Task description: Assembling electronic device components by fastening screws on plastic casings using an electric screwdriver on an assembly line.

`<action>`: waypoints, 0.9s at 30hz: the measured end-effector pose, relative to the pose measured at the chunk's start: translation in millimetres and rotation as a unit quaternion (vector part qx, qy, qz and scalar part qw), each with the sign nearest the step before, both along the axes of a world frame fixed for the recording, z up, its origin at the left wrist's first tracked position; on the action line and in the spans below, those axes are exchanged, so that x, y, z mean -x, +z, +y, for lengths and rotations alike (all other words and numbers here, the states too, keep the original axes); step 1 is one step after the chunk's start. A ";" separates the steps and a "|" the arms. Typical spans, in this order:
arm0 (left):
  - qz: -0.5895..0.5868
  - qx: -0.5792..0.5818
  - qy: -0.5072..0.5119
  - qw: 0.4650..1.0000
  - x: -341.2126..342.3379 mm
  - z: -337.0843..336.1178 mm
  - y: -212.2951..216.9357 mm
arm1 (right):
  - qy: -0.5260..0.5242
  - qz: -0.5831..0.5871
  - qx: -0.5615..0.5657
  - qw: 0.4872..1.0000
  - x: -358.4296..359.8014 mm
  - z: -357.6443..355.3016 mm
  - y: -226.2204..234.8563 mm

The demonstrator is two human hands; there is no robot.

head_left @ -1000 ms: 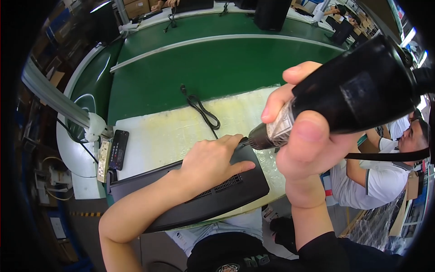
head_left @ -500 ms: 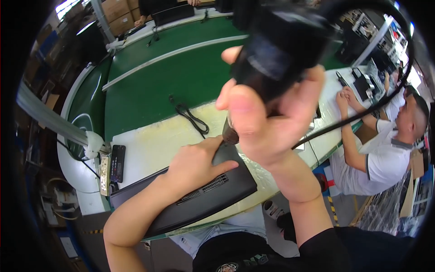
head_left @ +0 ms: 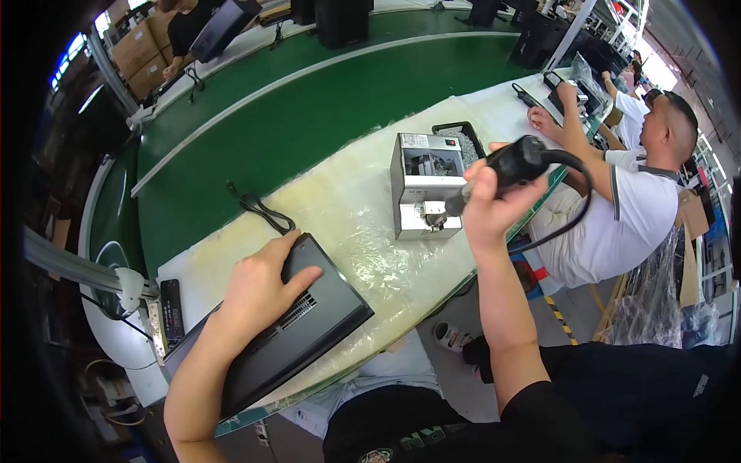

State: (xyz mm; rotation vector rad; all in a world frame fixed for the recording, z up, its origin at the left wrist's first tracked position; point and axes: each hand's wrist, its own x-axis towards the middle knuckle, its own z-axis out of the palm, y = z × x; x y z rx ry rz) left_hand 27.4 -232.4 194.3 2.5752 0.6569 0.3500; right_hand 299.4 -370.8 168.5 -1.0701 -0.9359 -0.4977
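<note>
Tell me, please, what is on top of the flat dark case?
The left hand lies on the dark case, beside slotted vents. The part beneath the hand and forearm is covered and cannot be seen.

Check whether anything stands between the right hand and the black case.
Yes, partly: the metal box stands just left of the right hand and its screwdriver; past it, only the table covering shows before the black case.
</note>
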 end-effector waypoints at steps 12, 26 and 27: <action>0.110 -0.043 0.107 0.987 114.0 -2.0 18.4 | 0.064 0.052 0.013 0.997 36.9 -16.9 54.4; -0.059 -0.037 0.113 0.991 102.8 -5.2 -12.7 | 0.261 -0.052 0.090 0.960 218.1 72.2 137.9; -0.039 -0.014 0.105 0.994 100.2 -5.7 -8.5 | 0.285 -0.056 0.112 0.950 218.4 72.6 138.9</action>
